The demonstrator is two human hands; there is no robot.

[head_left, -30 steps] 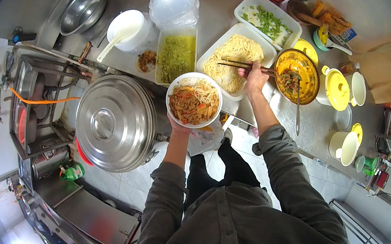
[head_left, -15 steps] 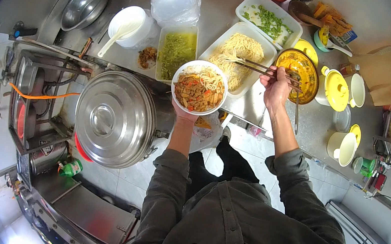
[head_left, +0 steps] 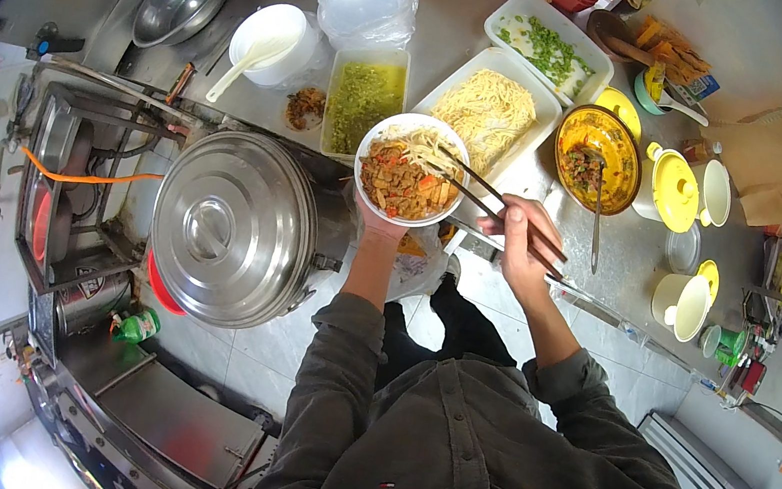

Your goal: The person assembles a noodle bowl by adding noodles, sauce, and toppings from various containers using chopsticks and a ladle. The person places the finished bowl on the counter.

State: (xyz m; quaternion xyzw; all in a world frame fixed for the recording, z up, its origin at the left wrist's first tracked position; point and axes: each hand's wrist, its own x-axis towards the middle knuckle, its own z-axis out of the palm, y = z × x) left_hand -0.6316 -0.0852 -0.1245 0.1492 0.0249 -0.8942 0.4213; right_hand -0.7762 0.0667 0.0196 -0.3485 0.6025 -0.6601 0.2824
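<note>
My left hand [head_left: 380,222] is closed round the underside of a white bowl [head_left: 359,182], which holds chopped brown and red topping with pale shreds at its upper edge. Dark chopsticks [head_left: 486,190] are gripped in my right hand [head_left: 527,237], their tips down in the shreds [head_left: 433,150] at the bowl's right side. Just beyond the bowl stands a white tub of pale yellow shreds [head_left: 485,110]. To the right, a brown bowl [head_left: 566,175] smeared with orange sauce has a spoon [head_left: 599,215] in it.
Left of the tub stands a container of green shreds [head_left: 364,99]; behind it, one with chopped greens [head_left: 551,51]. A large lidded steel pot [head_left: 221,229] is at my left. Yellow-lidded pots [head_left: 673,186] line the counter's right. A white tub [head_left: 276,30] holds a ladle.
My right hand and the chopsticks have come left and nearer, from the tub of pale shreds to the white bowl. More pale shreds lie at the bowl's far edge.
</note>
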